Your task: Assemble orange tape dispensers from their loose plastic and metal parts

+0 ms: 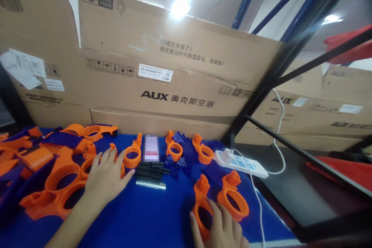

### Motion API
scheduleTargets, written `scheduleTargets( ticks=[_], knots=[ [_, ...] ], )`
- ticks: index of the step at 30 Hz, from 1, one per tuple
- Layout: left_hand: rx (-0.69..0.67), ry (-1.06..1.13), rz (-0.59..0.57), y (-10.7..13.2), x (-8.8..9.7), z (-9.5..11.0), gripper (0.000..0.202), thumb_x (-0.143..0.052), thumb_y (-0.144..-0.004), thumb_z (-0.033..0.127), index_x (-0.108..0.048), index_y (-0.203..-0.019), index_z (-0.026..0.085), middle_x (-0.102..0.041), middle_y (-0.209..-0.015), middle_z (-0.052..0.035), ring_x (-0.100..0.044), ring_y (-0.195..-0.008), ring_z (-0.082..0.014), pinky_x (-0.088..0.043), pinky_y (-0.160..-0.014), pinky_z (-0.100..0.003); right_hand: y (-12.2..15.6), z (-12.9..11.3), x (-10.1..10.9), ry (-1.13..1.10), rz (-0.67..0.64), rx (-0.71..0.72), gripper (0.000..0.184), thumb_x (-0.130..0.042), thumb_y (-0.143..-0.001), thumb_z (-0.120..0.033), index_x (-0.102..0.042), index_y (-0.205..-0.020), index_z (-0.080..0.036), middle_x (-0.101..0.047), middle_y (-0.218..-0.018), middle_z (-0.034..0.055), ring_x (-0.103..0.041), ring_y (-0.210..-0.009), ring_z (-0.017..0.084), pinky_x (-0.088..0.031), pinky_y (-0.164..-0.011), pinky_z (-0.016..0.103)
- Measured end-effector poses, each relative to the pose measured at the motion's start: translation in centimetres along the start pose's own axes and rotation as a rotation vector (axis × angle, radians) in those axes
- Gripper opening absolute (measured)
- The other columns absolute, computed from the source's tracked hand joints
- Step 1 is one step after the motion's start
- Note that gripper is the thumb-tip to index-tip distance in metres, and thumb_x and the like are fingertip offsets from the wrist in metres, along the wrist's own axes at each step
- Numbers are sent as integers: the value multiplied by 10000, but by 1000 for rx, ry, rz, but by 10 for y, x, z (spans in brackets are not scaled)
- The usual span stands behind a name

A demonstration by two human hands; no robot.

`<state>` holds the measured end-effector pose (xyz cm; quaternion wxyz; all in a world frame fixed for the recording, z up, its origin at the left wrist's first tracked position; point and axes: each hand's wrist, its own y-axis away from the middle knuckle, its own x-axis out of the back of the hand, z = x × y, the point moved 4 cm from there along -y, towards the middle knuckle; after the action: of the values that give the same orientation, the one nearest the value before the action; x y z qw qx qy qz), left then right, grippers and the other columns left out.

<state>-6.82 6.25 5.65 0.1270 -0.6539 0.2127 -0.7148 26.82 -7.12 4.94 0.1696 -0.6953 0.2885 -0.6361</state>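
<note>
My left hand (106, 178) is over several orange ring parts at the left, its thumb stretched out and fingers a little apart. Its fingertips lie at an orange ring part (87, 166), partly hidden beneath them; no firm grasp shows. At the front right, my right hand (222, 226) has its thumb and fingers around the rim of an orange plastic ring part with a stem (200, 193). That ring lies tilted on the blue table surface (162, 217). Just right of it is a similar orange ring part (234, 201), apart from my fingers.
Black cylinders (149, 171) and a silver metal piece (151, 185) lie mid-table, below a blurred phone-like screen (151, 148). Dark blue pieces (188, 151) lie behind. A white power strip (242, 163) with cables is right. A cardboard box (174, 120) stands at the back; orange parts (62, 170) pile left.
</note>
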Motion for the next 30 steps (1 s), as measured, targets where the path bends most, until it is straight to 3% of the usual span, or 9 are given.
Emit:
scheduleTargets(
  ticks=[3,8,12,16,19,22,24,26,30],
  knots=[
    [-55,-55,-50,11,-3,0,679,-532,-882,581,-591,-1406,153,-669,-1275,-224,-553,-1260,-436,-287,-1136,-607,-11,-6,-3,39,16,-18,522,-440,-971,-576,-580,-1318,-213,-543,-1335,200,-552,-1171,438,-484,-848,560],
    [-125,-19,17,26,1,12,484,-523,-934,441,-627,-1337,193,-711,-1136,-188,-646,-1077,-396,-488,-952,-537,-15,-9,-5,-28,85,91,439,-489,-951,-536,-640,-1253,-255,-502,-1361,191,-510,-1200,449,-474,-870,600],
    [-181,59,143,39,18,19,477,-585,-923,434,-610,-1343,207,-710,-1131,-166,-658,-1084,-383,-543,-902,-516,-10,-4,-12,-73,56,207,334,-479,-951,-443,-684,-1159,-281,-539,-1311,175,-519,-1170,443,-477,-859,616],
    [-281,176,226,59,43,28,450,-634,-926,389,-602,-1345,227,-700,-1198,-138,-663,-1121,-344,-542,-976,-515,-13,1,-6,-138,118,147,353,-438,-979,-457,-716,-1092,-271,-535,-1321,184,-503,-1185,469,-451,-869,653],
    [-387,307,288,82,53,37,506,-696,-899,313,-567,-1386,264,-675,-1286,-118,-632,-1215,-324,-539,-1029,-489,-12,-14,6,-386,119,124,330,-517,-972,-489,-719,-1138,-288,-527,-1353,166,-470,-1251,465,-387,-980,686],
    [-430,480,348,103,49,46,605,-749,-860,313,-523,-1420,278,-651,-1330,-126,-602,-1273,-332,-553,-1035,-495,-11,-51,6,-891,-152,162,403,-552,-988,-469,-607,-1338,-276,-598,-1296,145,-566,-1201,354,-452,-1030,570],
    [-414,573,366,109,45,53,647,-767,-843,352,-503,-1427,264,-639,-1348,-145,-592,-1290,-347,-561,-1030,-520,-15,-80,-4,-1244,-416,34,528,-536,-1008,-491,-443,-1477,-268,-656,-1230,120,-660,-1037,258,-532,-960,458],
    [-429,598,339,111,43,61,642,-770,-842,358,-508,-1418,254,-640,-1356,-154,-591,-1299,-354,-567,-1031,-529,-22,-107,-15,-1521,-626,-28,582,-575,-981,-533,-422,-1470,-257,-694,-1142,92,-693,-918,217,-567,-874,399],
    [-622,494,224,109,49,80,535,-749,-861,296,-581,-1368,259,-656,-1374,-134,-593,-1318,-337,-564,-1061,-495,-37,-128,-31,-1684,-613,-104,478,-711,-886,-466,-565,-1275,-231,-714,-1039,68,-692,-938,225,-556,-849,357]
  ],
)
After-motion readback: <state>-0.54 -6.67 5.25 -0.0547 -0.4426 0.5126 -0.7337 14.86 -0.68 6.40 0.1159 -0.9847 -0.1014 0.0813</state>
